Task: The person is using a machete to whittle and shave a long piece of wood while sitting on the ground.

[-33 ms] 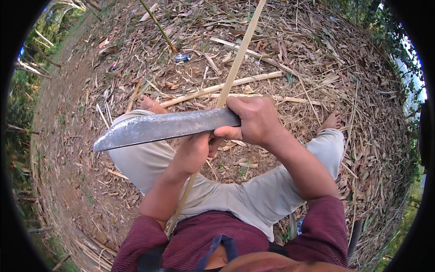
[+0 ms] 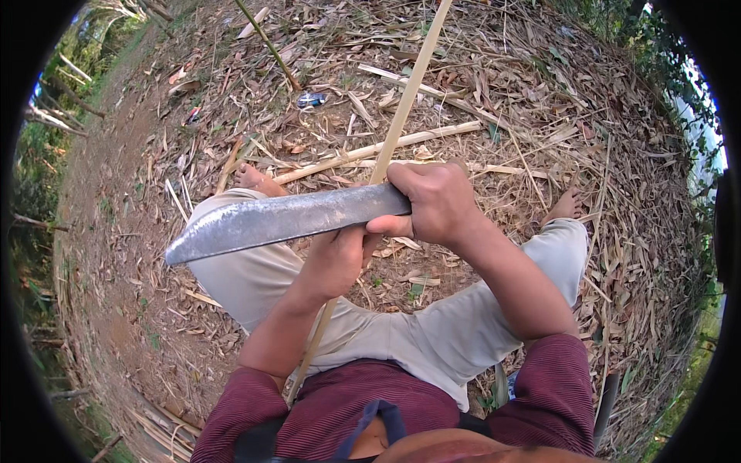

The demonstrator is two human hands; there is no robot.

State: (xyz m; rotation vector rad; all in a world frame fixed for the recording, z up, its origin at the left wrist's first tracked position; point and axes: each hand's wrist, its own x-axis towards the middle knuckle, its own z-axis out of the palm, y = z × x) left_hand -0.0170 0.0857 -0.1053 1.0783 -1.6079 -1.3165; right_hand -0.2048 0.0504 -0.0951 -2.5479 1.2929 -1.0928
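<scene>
My right hand (image 2: 438,202) is closed around the handle end of a machete (image 2: 289,221); the fist hides the handle. The broad grey blade points left and lies crosswise over a long pale bamboo strip (image 2: 407,100). Below the blade, my left hand (image 2: 337,261) is closed on the strip, its fingers partly covered by the blade. From the far ground the strip slants down past both hands, its lower part (image 2: 318,339) running over my lap on the left.
Split bamboo pieces (image 2: 432,134) lie across the leaf litter between my bare feet (image 2: 567,204). Farther off are a small blue object (image 2: 311,100) and a thin green stem (image 2: 266,40). More long strips (image 2: 166,432) lie at the lower left, and a dark pole (image 2: 606,409) at the lower right.
The machete's tip has shifted slightly right and down. My left hand has moved a little to the right under the blade; my right hand has barely moved.
</scene>
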